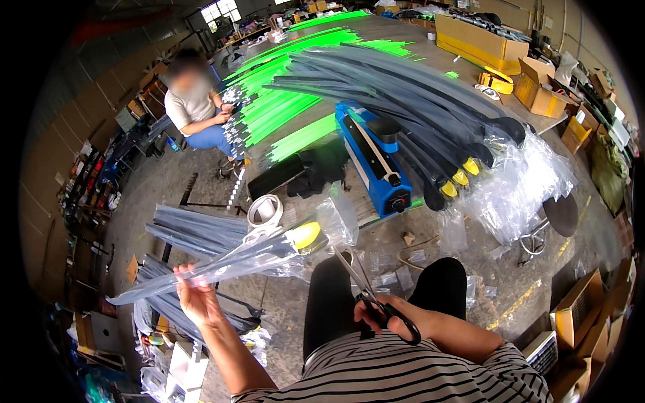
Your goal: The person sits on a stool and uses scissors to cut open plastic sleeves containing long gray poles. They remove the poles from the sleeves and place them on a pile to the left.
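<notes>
My left hand [199, 299] is closed on a long dark item in a clear plastic sleeve [248, 263]. The sleeved item has a yellow piece [304, 235] near its far end, and loose clear film [340, 216] spreads past it. In my right hand [396, 314] is a pair of scissors [366, 290] with black handles. Their blades are parted and point up toward the loose film; whether they touch it I cannot tell. More sleeved dark items [201, 227] lie beneath and beside the one I hold. Beyond, a blue bag sealer [373, 158] stands on the table.
Long dark wrapped pieces [403, 80] lie across the table beside bright green rods [285, 111]. A white tape roll [265, 210] sits near the table edge. Crumpled clear bags [524, 181] pile at right. Someone [195, 101] sits at left. Cardboard boxes [579, 305] stand lower right.
</notes>
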Demonstrator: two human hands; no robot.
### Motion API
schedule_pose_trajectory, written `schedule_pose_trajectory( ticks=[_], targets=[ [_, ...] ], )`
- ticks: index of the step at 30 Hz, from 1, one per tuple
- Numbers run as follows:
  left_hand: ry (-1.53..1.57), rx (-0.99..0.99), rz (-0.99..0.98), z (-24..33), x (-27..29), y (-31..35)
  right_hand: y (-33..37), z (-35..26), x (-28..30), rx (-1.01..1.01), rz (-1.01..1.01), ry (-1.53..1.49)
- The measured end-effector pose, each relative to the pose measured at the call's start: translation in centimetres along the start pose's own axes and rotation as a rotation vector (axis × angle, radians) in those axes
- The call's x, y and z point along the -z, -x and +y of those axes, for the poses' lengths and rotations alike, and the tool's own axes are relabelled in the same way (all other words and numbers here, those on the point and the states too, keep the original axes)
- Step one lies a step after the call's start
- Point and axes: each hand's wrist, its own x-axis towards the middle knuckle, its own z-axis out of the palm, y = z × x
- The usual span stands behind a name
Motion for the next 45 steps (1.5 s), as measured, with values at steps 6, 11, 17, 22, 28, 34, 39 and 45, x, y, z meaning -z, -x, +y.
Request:
schedule_pose_trajectory(
  ticks=[6, 11, 17, 22, 28, 34, 39, 45],
  targets=[
    [0.040, -0.020, 0.065, 0.2, -0.1, 0.0, 0.2, -0.1, 0.0, 0.032, 0.027, 0.079],
    [0.074, 0.059, -0.100, 0.3, 1.6, 0.0, -0.4, -0.7, -0.2, 0.093, 0.056, 0.018],
    [0.048, 0.034, 0.040, -0.1, 0.9, 0.2, -0.1, -1.1, 0.2, 0.121, 0.087, 0.060],
    [0.033, 0.043, 0.031, 0.1, 0.8, 0.3, -0.1, -1.8, 0.2, 0.103, 0.194, 0.245],
    [0.010, 0.035, 0.049, 0.2, 1.0, 0.2, 0.0, -1.9, 0.0, 0.157, 0.285, 0.386],
    [-0.010, 0.013, 0.054, 0.5, 0.7, 0.3, 0.1, -1.2, 0.2, 0.165, 0.309, 0.443],
    [0.020, 0.046, 0.011, 0.6, 0.4, 0.2, 0.2, -1.7, 0.4, 0.131, 0.326, 0.448],
    [0.036, 0.028, 0.054, 0.3, 0.8, 0.1, 0.1, -1.4, 0.3, 0.142, 0.299, 0.429]
  ],
)
